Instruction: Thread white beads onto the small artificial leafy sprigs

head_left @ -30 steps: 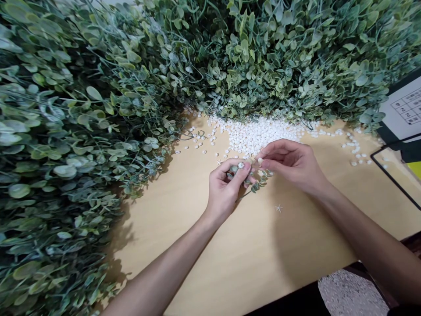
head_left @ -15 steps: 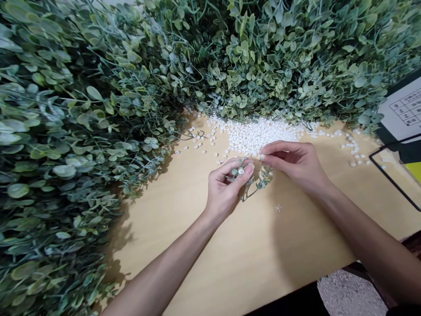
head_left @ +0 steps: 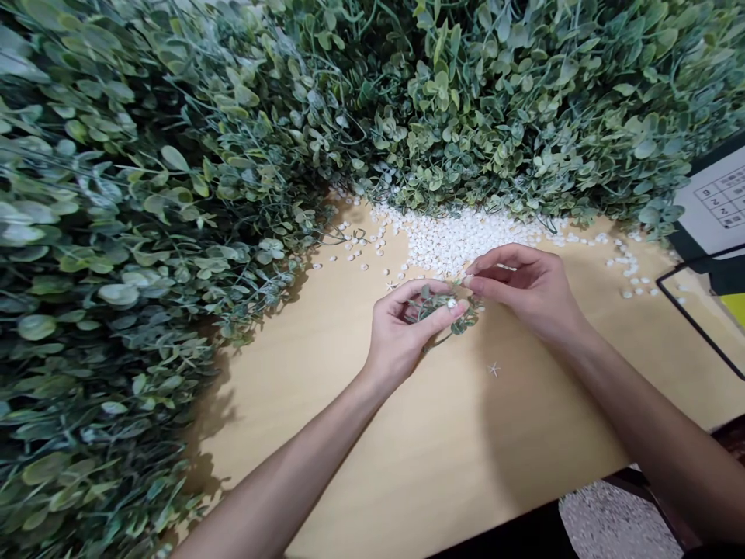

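Head view: right hand (head_left: 528, 291) in pinch

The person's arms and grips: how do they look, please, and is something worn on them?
The left grip and right grip are bare human hands without gloves. The left forearm and right forearm are slim, with no sleeve, watch or bracelet visible.

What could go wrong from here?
The left hand holds a thin leafy sprig; gripping it too hard might bend its stem or loosen leaves. The right hand appears close to the pile of small white pieces and could knock some across the table.
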The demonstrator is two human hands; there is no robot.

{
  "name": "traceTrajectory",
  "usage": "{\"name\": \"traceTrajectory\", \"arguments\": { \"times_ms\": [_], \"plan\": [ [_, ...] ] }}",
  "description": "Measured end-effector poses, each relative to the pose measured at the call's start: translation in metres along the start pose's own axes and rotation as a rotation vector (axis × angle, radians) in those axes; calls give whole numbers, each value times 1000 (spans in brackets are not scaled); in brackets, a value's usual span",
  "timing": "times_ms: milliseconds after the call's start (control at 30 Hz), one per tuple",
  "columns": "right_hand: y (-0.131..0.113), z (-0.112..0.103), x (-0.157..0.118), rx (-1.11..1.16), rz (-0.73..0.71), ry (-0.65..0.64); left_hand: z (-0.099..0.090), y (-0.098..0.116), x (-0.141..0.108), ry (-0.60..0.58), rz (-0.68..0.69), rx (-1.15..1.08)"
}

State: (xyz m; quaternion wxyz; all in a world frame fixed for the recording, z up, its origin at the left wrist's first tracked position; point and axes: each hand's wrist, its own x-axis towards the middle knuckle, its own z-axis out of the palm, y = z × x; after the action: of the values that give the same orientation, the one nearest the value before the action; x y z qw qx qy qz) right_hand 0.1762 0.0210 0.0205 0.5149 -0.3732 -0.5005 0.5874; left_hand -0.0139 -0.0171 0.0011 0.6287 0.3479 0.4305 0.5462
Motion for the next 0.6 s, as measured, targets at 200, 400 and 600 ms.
{"name": "traceTrajectory", "arguments": {
  "times_ms": [200,400,600],
  "plan": [
    [3,-1,2,20,-3,-23,1,2,0,32,-31,-33],
    [2,1,2,27,20,-22,0,2,0,-10,0,-42],
    [7,0,2,61,56,-54,-3,2,-2,-77,-43,16]
  ]
}}
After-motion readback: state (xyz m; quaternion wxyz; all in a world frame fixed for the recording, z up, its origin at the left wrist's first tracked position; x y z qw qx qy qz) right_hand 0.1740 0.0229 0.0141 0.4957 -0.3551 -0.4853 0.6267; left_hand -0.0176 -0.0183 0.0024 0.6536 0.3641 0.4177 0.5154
